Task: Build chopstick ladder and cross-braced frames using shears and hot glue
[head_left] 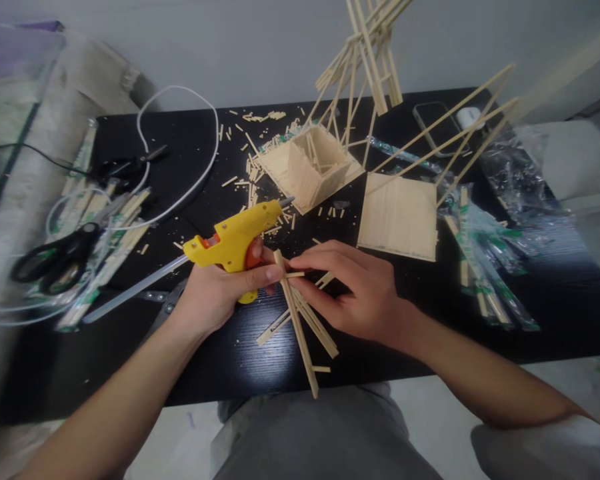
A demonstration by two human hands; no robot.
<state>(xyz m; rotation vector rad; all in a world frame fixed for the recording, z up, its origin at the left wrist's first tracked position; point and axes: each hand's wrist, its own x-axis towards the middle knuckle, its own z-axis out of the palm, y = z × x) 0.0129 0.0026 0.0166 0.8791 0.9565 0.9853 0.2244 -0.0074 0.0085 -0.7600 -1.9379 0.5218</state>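
My left hand is closed round a yellow glue gun, whose nozzle points up and right toward a small wooden box. Its thumb also presses on a small frame of glued wooden sticks. My right hand pinches the same stick frame from the right, fingers bent on a short cross piece. The frame hangs over the front edge of the black table. A clear glue stick juts from the back of the gun.
A flat wooden panel lies right of the box. A tall stick framework rises behind. Black scissors, chopstick wrappers and a white cable lie at left. Plastic packets and a phone are at right. Stick offcuts litter the middle.
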